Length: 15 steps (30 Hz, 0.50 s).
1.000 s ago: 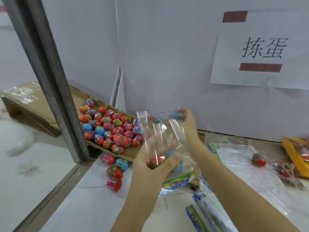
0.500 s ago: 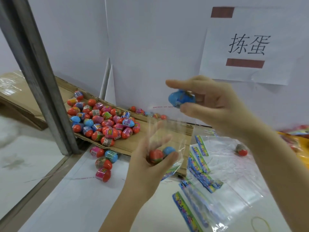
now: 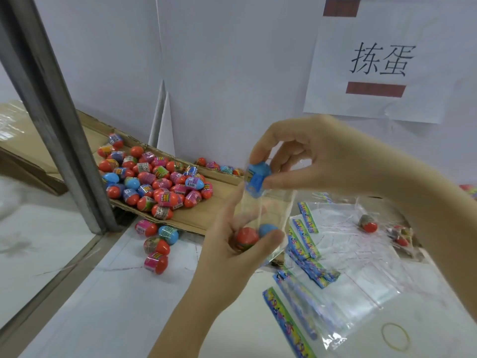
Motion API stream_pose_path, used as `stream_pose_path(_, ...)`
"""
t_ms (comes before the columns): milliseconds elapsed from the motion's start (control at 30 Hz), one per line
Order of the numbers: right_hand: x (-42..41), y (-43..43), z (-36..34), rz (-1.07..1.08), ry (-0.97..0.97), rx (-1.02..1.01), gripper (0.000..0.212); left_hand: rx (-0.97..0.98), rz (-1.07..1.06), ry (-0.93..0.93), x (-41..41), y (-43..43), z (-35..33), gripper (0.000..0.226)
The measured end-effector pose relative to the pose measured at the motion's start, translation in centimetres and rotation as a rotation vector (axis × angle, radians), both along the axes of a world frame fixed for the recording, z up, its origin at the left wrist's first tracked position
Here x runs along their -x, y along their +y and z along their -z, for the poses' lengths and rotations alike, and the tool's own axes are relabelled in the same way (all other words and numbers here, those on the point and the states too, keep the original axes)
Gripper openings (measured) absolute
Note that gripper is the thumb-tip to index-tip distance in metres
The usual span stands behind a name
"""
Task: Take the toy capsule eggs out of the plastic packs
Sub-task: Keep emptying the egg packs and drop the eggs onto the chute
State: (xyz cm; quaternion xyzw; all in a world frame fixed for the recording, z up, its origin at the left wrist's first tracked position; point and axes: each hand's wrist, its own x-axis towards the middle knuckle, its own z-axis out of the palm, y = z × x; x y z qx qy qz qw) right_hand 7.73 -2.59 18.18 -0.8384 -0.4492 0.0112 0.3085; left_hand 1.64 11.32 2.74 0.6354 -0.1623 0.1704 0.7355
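White worktop (image 3: pixel 129 306): right hand (image 3: pixel 322 161) is pinching a blue capsule egg (image 3: pixel 256 180) at the mouth of the plastic pack (image 3: pixel 273 210); left hand (image 3: pixel 232 257), below, is gripping its base around two eggs (image 3: pixel 246 237).

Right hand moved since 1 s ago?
Yes: the right hand, pinching a blue egg, rose from well below the paper sign to its lower edge.

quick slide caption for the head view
Right hand pinches a blue capsule egg at the top of the clear pack held by the left hand with two eggs inside.
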Motion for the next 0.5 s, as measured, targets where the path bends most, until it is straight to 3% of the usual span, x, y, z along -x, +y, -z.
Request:
stream_pose_path(100, -0.3, 0.5, 0.2, 0.041, 0.02, 0.028, 0.025, 0.004, -0.003, 0.024, 0.0, -0.1, 0.0, 0.057)
stream_pose_path(233, -0.5, 1.0, 0.8, 0.044, 0.094, 0.036, 0.021, 0.007, -0.016, 0.034, -0.1, 0.1, -0.4, 0.011)
stream_pose_path(333, -0.4, 0.9, 0.8, 0.028, 0.141, 0.048, 0.019, 0.047, -0.031, 0.047, -0.1, 0.1, -0.5, 0.01)
stream_pose_path(500, -0.2, 0.8, 1.4, 0.054, 0.045, 0.098, 0.013, 0.01, -0.037, 0.084, 0.2, -0.1, -0.8, 0.013)
